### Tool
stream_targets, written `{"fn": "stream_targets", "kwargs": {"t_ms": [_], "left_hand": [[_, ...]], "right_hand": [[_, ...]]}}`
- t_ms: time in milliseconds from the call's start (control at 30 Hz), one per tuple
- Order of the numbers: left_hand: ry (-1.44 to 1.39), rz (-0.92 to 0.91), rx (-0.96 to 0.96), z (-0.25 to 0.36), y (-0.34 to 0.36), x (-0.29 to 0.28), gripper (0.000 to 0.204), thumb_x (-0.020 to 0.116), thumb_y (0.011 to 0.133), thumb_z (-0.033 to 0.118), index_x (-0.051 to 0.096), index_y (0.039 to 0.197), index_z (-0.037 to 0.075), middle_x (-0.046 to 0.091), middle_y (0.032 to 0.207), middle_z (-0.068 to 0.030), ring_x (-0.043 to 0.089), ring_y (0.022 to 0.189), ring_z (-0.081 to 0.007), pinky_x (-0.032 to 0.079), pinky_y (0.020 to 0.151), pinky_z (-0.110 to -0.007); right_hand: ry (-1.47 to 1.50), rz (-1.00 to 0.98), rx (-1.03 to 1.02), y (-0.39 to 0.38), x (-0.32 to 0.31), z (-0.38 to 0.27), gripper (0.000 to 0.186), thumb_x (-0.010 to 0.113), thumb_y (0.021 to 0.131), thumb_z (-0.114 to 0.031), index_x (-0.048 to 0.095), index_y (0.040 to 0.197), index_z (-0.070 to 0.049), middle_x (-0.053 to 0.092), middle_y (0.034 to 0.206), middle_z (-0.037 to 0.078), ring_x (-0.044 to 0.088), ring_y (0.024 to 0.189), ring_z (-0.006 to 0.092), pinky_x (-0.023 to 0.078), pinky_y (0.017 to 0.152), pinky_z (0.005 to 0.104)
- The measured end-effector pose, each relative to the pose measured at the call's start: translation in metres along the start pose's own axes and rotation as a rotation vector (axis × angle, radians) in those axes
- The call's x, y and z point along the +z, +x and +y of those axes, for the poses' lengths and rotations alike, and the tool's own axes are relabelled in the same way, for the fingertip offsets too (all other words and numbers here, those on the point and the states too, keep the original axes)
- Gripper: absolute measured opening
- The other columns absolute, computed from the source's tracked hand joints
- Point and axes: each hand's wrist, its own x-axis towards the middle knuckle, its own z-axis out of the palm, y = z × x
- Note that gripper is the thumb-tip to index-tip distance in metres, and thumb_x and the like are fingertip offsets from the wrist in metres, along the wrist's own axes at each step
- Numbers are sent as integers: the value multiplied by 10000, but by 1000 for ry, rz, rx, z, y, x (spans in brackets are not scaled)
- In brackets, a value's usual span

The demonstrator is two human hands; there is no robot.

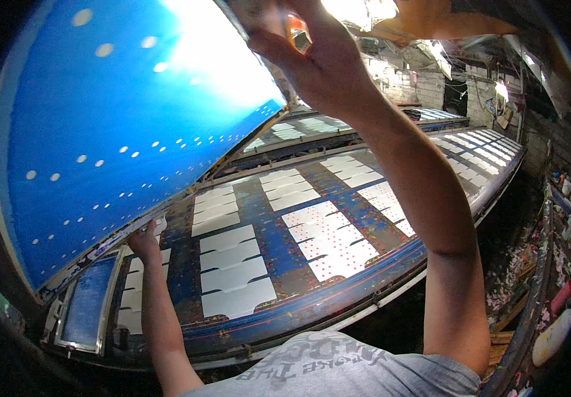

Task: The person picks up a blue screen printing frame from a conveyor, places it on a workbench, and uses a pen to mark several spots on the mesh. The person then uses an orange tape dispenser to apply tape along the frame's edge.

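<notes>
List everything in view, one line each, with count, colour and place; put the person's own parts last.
Large framed panel: 1, blue with white dots, tilted up at upper left
Small framed panel: 1, blue, lower left
Near table: 1, dark with blue patches and specks, across the middle
Plain pieces: many, white, in rows on the near table
Dotted pieces: many, white with red dots, middle of the near table
Far table: 1, dark, behind the near one
Wall: 1, pale, upper right
Rounded item: 1, red, right edge, among mixed clutter
Shirt: 1, grey, bottom
Left hand: 1, bare, at the large panel's lower edge
Right hand: 1, bare, top middle
</notes>
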Motion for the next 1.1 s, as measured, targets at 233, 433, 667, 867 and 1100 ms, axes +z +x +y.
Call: {"fn": "stream_targets", "kwargs": {"t_ms": [233,433,667,867,1100], "left_hand": [[-269,-61,-27,-30,10,-42,517,787,938,-54,605,1417,9,668,1395,-190,740,1143,-308,703,896,-456],[-315,-149,-118,-55,19,-85,549,829,954,54,589,1447,42,714,1319,-176,767,1095,-309,668,942,-489],[-206,-236,-85,-56,18,-117,575,855,929,89,586,1432,16,734,1289,-169,781,1082,-299,645,976,-522],[-259,-386,-174,-79,34,-142,596,847,925,86,578,1455,60,713,1287,-132,770,1072,-305,648,980,-505],[-106,-502,-311,-106,54,-191,624,866,884,94,598,1448,77,696,1324,-114,748,1086,-287,639,967,-453]], "right_hand": [[59,-146,84,56,20,-19,812,717,1053,-464,369,1704,-125,557,1592,270,549,1468,396,469,1201,495],[409,-169,-76,12,61,18,678,684,1091,-410,449,1668,-142,514,1648,232,514,1516,345,487,1198,484],[229,-143,268,8,126,50,602,697,1069,-410,517,1563,-117,566,1534,245,563,1431,366,504,1153,489],[181,-140,426,27,177,62,544,709,1050,-410,575,1473,-95,611,1437,255,605,1359,384,518,1114,494],[154,-143,504,33,236,81,488,723,1028,-411,643,1368,-70,663,1323,268,653,1274,405,535,1069,499]]}}
